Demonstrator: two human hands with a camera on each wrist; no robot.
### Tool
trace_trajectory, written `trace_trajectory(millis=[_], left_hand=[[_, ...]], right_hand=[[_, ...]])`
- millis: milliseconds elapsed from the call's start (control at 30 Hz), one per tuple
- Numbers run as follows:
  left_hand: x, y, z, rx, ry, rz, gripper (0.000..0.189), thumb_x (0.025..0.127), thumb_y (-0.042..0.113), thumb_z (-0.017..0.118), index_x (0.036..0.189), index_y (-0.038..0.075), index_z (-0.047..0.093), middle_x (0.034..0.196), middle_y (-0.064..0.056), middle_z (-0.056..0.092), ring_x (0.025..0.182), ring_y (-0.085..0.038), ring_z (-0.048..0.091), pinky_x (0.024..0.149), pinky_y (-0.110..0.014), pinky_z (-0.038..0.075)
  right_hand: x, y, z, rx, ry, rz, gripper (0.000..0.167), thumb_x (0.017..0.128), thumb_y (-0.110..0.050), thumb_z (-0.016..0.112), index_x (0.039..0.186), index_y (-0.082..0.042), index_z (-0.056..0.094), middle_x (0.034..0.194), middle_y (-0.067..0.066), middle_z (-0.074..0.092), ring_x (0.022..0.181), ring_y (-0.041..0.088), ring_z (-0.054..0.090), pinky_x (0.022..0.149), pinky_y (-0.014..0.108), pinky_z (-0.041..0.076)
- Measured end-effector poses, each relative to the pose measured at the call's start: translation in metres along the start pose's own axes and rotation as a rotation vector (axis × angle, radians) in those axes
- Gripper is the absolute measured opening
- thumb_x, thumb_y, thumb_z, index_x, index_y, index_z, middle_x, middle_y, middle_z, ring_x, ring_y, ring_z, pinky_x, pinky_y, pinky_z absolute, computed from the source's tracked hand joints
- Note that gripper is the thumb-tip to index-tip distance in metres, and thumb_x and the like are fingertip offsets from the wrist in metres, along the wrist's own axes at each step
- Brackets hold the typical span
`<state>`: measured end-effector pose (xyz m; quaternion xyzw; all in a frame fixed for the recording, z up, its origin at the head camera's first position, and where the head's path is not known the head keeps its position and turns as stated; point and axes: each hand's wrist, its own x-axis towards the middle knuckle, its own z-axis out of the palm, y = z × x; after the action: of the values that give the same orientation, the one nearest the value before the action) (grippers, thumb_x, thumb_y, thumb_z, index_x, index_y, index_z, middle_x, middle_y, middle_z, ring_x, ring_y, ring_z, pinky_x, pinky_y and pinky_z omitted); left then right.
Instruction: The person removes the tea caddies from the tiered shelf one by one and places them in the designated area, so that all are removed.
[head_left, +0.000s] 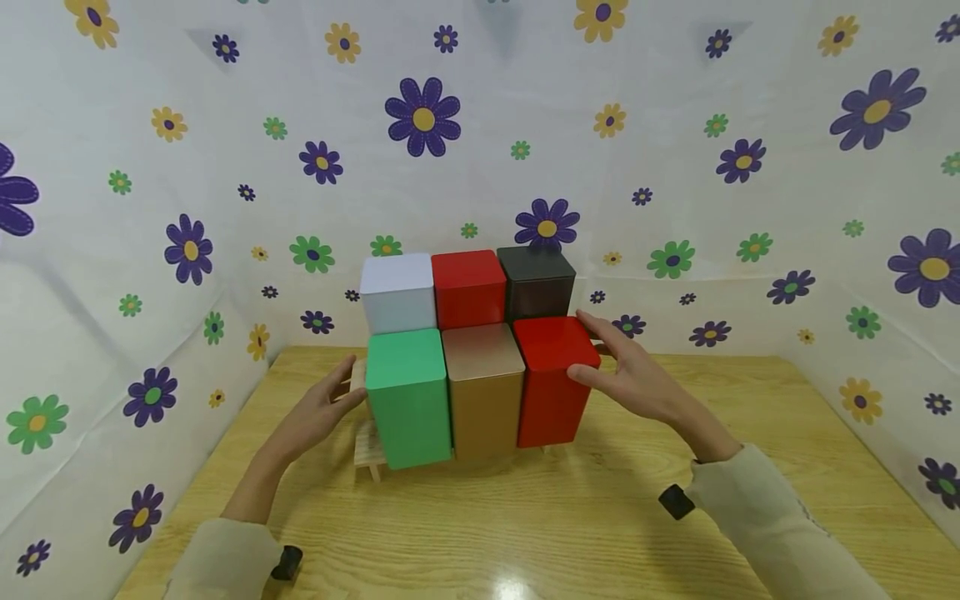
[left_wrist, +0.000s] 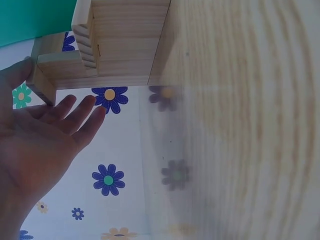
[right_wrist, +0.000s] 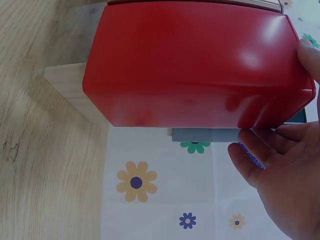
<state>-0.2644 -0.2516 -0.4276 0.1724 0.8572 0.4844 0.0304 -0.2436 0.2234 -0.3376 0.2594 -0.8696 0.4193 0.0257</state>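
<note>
Steadying the boxes (head_left: pixel 486 408), that looked like your step: your right hand (head_left: pixel 633 377), fingers stretched out, touched the red box (head_left: pixel 555 387) at the near row's right end, while your left hand (head_left: pixel 318 417), loosely spread, met the wooden rack (head_left: pixel 370 447) on the left! Any nudge called for light, even pressure. Below lay a wood-grain counter (head_left: pixel 450 533); flowery sheeting (head_left: pixel 487 187) walled the left, far and right sides.

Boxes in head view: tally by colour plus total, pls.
Red: 2 (front red box, back red box)
Green: 1 (green box)
Brown: 1 (brown box)
White: 1 (pale white box)
Black: 1 (black box)
Total: 6
</note>
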Motion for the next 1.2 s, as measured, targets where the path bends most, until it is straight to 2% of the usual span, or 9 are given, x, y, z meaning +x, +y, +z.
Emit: trace_trajectory(millis=[367, 700, 833, 967, 1067, 1200], left_hand=[[-0.002, 0.005, -0.007, 0.002, -0.038, -0.039, 0.081, 0.108, 0.043, 0.053, 0.167, 0.009, 0.008, 0.168, -0.025, 0.016, 0.149, -0.05, 0.028, 0.114, -0.066, 0.033], [0.001, 0.004, -0.012, -0.016, -0.086, -0.034, 0.083, 0.109, 0.042, 0.053, 0.167, 0.007, 0.005, 0.17, -0.024, 0.009, 0.15, -0.049, 0.026, 0.116, -0.065, 0.031], [0.003, 0.002, -0.013, -0.012, -0.088, -0.04, 0.084, 0.108, 0.043, 0.053, 0.167, 0.006, 0.006, 0.17, -0.023, 0.008, 0.151, -0.048, 0.026, 0.116, -0.063, 0.031], [0.002, 0.002, -0.013, -0.019, -0.088, -0.053, 0.085, 0.108, 0.045, 0.054, 0.167, 0.007, 0.006, 0.171, -0.021, 0.009, 0.151, -0.047, 0.026, 0.116, -0.063, 0.031], [0.002, 0.003, -0.013, -0.014, -0.089, -0.05, 0.085, 0.108, 0.045, 0.054, 0.167, 0.008, 0.006, 0.171, -0.021, 0.009, 0.151, -0.047, 0.026, 0.116, -0.064, 0.031], [0.001, 0.005, -0.013, 0.01, -0.088, -0.036, 0.083, 0.108, 0.044, 0.053, 0.167, 0.01, 0.006, 0.171, -0.021, 0.009, 0.151, -0.049, 0.025, 0.115, -0.066, 0.032]], right_hand=[[-0.002, 0.003, -0.006, 0.02, 0.018, 0.012, 0.087, 0.092, -0.03, 0.077, 0.16, -0.003, 0.031, 0.156, 0.02, 0.041, 0.134, 0.043, 0.048, 0.104, 0.062, 0.047], [-0.01, 0.007, -0.012, 0.079, -0.006, -0.01, 0.082, 0.092, -0.019, 0.076, 0.158, 0.004, 0.032, 0.152, 0.024, 0.046, 0.132, 0.045, 0.052, 0.104, 0.061, 0.047], [-0.016, 0.008, -0.014, 0.095, -0.009, -0.018, 0.082, 0.092, -0.016, 0.077, 0.158, 0.004, 0.031, 0.152, 0.024, 0.047, 0.13, 0.044, 0.054, 0.101, 0.047, 0.054], [-0.024, 0.009, -0.019, 0.114, -0.01, -0.015, 0.084, 0.092, -0.014, 0.076, 0.159, 0.004, 0.029, 0.152, 0.024, 0.046, 0.129, 0.044, 0.054, 0.095, 0.027, 0.053], [-0.03, 0.009, -0.025, 0.127, -0.008, -0.01, 0.084, 0.093, -0.011, 0.076, 0.159, 0.005, 0.027, 0.152, 0.025, 0.046, 0.129, 0.045, 0.053, 0.093, 0.022, 0.052], [-0.037, 0.01, -0.033, 0.124, 0.005, -0.011, 0.082, 0.093, -0.008, 0.075, 0.159, 0.004, 0.028, 0.152, 0.025, 0.045, 0.13, 0.047, 0.052, 0.093, 0.021, 0.052]])
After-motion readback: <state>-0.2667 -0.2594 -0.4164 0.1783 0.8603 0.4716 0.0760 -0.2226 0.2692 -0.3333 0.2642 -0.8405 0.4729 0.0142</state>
